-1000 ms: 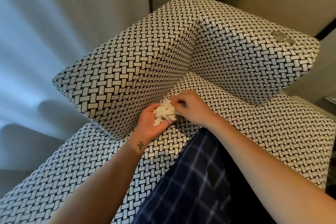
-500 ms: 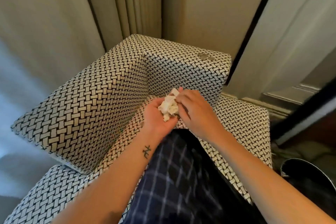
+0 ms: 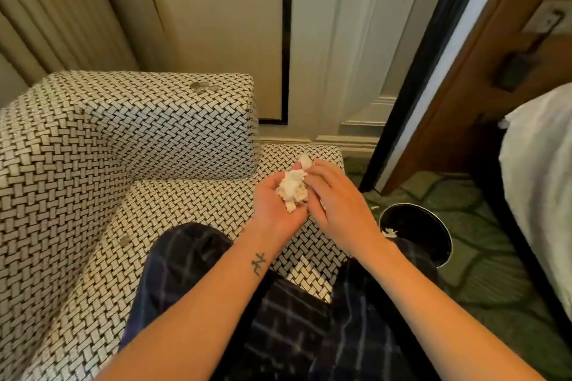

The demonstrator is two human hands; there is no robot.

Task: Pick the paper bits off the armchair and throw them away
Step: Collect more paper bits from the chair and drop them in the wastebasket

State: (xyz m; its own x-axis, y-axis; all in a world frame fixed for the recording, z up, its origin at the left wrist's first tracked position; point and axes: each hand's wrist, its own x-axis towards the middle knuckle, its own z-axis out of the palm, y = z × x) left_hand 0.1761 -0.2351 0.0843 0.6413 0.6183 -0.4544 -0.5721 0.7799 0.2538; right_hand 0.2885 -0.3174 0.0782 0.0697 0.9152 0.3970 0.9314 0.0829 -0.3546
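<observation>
The gathering step looks finished and the carry to the bin is in hand. The person's left hand (image 3: pixel 275 210) is turned palm up and cupped, its fingers curled round a crumpled wad of white paper bits (image 3: pixel 292 190). The right hand (image 3: pixel 337 204) lies against the wad from the other side. Its fingers are bent over the wad, and one loose scrap sticks up between the fingertips, seemingly pinched there. Both hands hang above the front right corner of the seat of the black-and-white basket-weave armchair (image 3: pixel 93 164), over the person's dark checked trousers (image 3: pixel 294 318).

The round black waste bin (image 3: pixel 418 238) stands on the green patterned carpet (image 3: pixel 483 226) just beside that corner, to the right of the hands and lower. A few white scraps already lie inside it, and one small white fleck lies on the carpet near its rim.

The next move calls for swinging the cupped hands rightward over the bin's mouth, keeping them closed so that no light scrap slips out. Only then should the fingers open. Two greyish specks show on the upholstery, one on the arm top (image 3: pixel 201 86) and one on the seat (image 3: pixel 125 240). Whether they are paper or marks cannot be told, so a further check of the chair may follow.
</observation>
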